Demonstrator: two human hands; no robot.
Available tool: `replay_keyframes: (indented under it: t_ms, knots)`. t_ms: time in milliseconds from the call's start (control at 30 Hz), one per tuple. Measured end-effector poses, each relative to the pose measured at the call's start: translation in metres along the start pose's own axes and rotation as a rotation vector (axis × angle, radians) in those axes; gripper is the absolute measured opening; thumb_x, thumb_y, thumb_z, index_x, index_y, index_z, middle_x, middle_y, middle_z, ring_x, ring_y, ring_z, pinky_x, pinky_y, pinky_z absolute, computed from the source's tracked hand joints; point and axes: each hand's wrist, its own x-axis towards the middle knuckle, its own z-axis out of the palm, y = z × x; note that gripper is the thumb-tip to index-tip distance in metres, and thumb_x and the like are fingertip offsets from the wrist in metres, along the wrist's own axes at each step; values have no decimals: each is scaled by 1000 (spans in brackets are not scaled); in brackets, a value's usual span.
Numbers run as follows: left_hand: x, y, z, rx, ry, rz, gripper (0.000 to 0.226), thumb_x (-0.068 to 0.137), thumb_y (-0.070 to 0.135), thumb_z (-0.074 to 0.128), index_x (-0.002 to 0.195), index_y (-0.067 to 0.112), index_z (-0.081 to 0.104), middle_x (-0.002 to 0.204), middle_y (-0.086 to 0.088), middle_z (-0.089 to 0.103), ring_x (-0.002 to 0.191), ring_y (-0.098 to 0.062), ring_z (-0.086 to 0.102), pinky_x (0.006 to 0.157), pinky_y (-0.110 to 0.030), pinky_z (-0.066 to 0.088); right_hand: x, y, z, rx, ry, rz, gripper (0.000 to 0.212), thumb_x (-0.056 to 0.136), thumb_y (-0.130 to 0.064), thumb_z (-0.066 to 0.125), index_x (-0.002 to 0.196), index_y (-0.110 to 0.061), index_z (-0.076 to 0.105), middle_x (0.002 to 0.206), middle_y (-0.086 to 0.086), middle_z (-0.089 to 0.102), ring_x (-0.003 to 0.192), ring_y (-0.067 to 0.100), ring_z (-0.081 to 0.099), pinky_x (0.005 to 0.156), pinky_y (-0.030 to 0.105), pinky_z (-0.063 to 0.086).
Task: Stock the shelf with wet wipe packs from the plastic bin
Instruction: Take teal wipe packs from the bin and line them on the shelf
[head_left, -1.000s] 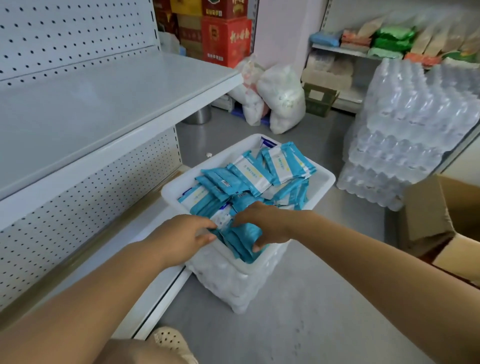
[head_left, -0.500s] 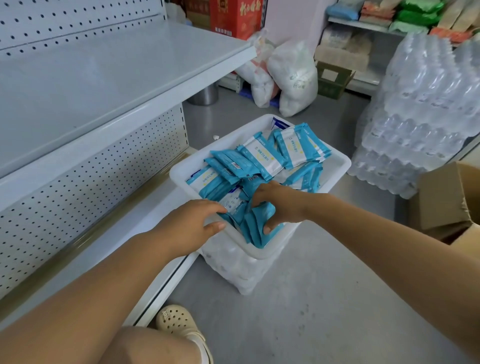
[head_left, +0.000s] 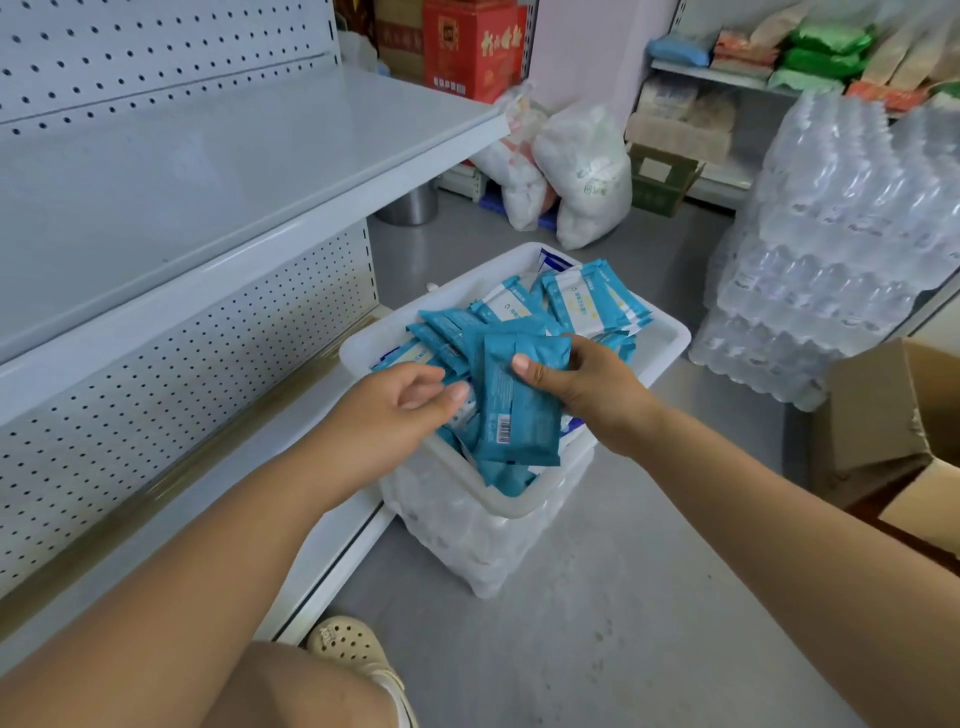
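Head view, bin (head_left: 670, 344) of wet wipe packs (head_left: 597, 301), right hand (head_left: 589, 397) gripping one pack (head_left: 519, 415), left hand (head_left: 384, 415) relaxed.

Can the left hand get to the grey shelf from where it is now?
Probably yes. The left hand is over the bin, holding nothing, and the shelf lies up and to its left with nothing between.

A shop's stockroom — pegboard shelving (head_left: 218, 171), shrink-wrapped water bottles (head_left: 841, 234), boxed goods (head_left: 470, 49) stacked around.

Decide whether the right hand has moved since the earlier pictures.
Yes. Against the white bin, the right hand has risen from the near rim, lifting a blue pack.
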Motion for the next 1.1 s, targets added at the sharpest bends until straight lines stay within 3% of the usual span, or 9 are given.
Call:
replay_keyframes:
  t_ms: [133,300,433,500,567,733,867,1000,1100]
  knots:
    - [-15,16,6,-191,-7,-25,78,68,67,82,132,27,61,114,15,76,109,-3,69,104,-34,49,-18,-9,26,232,46,60,70,61,-45,90,122,-16,67,114,-2,76,107,19,72,100,43,56]
    - [-30,32,-1,-314,60,-3,33,85,29,83,114,20,71,101,-1,80,95,-18,77,94,-45,59,-41,-34,52,356,-5,68,46,79,-42,79,117,-18,70,109,-1,78,108,19,72,102,42,53]
    - [-43,49,-31,-350,163,35,26,87,20,80,110,15,71,99,-7,80,87,-21,78,76,-38,64,-49,-63,72,256,2,-57,54,77,-47,77,117,-14,68,112,3,77,105,20,73,98,39,56]
    - [-50,55,-52,-331,266,83,25,85,20,82,107,16,71,94,-3,80,82,-18,78,65,-29,61,-51,-76,84,206,45,-157,53,82,-44,77,122,-12,61,114,5,75,101,16,74,92,34,59]
    - [-61,60,-74,-282,396,113,27,84,22,84,105,17,69,91,0,79,79,-15,77,62,-30,60,-53,-89,101,178,78,-259,53,86,-40,76,126,-13,56,117,6,73,101,17,74,91,35,59]
    - [-94,56,-132,96,675,228,29,81,29,84,95,20,61,91,5,74,83,-15,70,72,-36,55,-58,-119,172,213,-235,-238,44,95,-45,64,121,-10,68,117,2,75,106,21,73,94,36,58]
    - [-125,38,-171,219,668,273,28,80,29,85,92,29,60,98,20,71,97,15,60,74,-4,40,-60,-140,243,230,-409,-250,51,95,-45,65,120,0,68,112,11,76,106,30,73,96,39,57]
    - [-162,19,-219,214,622,229,39,80,36,84,116,38,68,123,27,63,111,17,54,80,0,37,-51,-156,305,282,-499,-265,41,100,-31,61,121,4,65,114,19,74,106,32,73,97,44,57]
    - [-188,7,-257,13,683,195,22,91,31,74,112,35,75,124,28,66,112,10,60,88,-6,41,-45,-162,344,301,-609,-237,35,103,-25,57,123,3,64,116,18,74,107,30,73,93,39,59]
